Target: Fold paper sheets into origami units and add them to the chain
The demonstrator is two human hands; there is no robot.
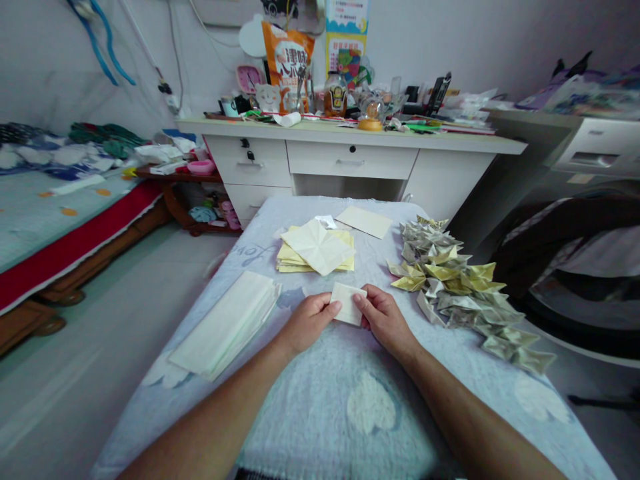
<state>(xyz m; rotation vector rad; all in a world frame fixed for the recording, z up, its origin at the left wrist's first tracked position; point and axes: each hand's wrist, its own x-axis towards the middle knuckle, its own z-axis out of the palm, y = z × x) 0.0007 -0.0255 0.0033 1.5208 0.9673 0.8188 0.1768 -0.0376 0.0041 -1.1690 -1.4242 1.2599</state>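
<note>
Between my two hands is a small cream folded paper square [347,303], held just above the cloth-covered table. My left hand [311,320] pinches its left edge, thumb on top. At its right edge, my right hand [386,319] grips it with the thumb across the face and the fingers curled underneath. Beyond the hands lies a creased white paper sheet [320,245] on a stack of yellow paper [290,260]. Many folded paper pieces [455,287], grey and yellow with pointed tips, form a long heap to the right.
A long stack of pale paper [227,323] lies on the left of the table [310,400]. A cream sheet [364,221] rests near the far edge. Behind stands a cluttered white desk [320,157]; a bed [75,220] is left, a washing machine [575,200] right.
</note>
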